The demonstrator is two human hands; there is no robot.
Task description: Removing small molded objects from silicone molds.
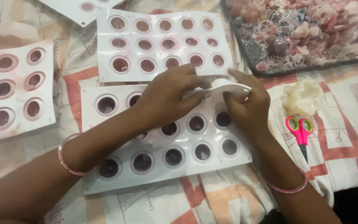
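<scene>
Pinching the upper edge of a white silicone mould point(166, 161) at frame centre, the left hand point(166, 97) and right hand point(247, 105) bend that edge upward, fingers pressed together on it. Pink-handled scissors point(300, 129) lie to the right, a tray of pink scraps point(249, 54) upper right.

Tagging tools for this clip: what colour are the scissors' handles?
Bright pink with green inside the finger loops; the scissors show in the head view, right of the mould.

Patterned cream and orange cloth-covered surface point(212, 199), overlaid by white silicone round-cavity mould sheets point(187, 164), dark tray of pink scraps point(249, 54), pink-handled scissors point(300, 132), crumpled cream lump point(303, 97)
</scene>
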